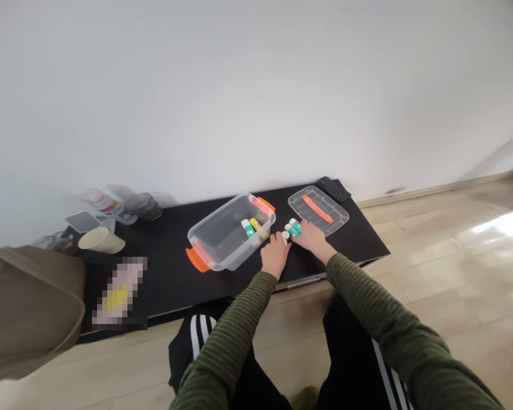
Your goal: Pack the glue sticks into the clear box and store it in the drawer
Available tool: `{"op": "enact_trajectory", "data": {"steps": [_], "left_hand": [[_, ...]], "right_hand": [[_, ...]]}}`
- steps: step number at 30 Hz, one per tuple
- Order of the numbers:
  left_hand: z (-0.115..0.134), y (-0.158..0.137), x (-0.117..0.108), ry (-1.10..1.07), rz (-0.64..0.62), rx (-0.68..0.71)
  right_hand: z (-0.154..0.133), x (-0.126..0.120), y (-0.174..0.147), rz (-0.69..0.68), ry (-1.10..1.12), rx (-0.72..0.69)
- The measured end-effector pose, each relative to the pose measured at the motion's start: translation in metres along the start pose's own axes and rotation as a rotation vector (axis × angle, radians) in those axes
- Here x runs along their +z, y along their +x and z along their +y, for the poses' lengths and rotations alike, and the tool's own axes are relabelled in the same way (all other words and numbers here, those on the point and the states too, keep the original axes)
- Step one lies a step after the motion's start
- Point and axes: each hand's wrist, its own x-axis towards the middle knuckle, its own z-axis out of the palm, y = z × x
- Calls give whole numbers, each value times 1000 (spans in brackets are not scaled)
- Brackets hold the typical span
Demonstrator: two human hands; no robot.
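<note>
On the black tabletop [166, 273], as the head view has it, two green sticks [296, 226] lie side by side just left of the right hand [311, 236], the nearer one, caps angled away and leftward. Its fingers touch them; whether they're clamped, I can't tell. The left hand [276, 254] curls at a white cap [285, 234], grip likewise unclear. Just left stands the tub [239, 259].

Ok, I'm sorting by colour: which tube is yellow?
The yellow tube inside the clear box, beside the green-and-white tube; no other tube shows yellow.
</note>
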Motion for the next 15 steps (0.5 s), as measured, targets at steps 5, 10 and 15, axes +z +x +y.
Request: {"op": "enact_trajectory", "data": {"steps": [5,10,15], "left_hand": [[7,14,4,-40,61,-5],[8,12,4,-78,57,-39],[2,-10,-20,-118,34,33]], "right_hand": [[1,-5,-7,110,-66,-56],[3,-9,-11,200,-106,-131],[-7,-21,-21,416,116,-381]]}}
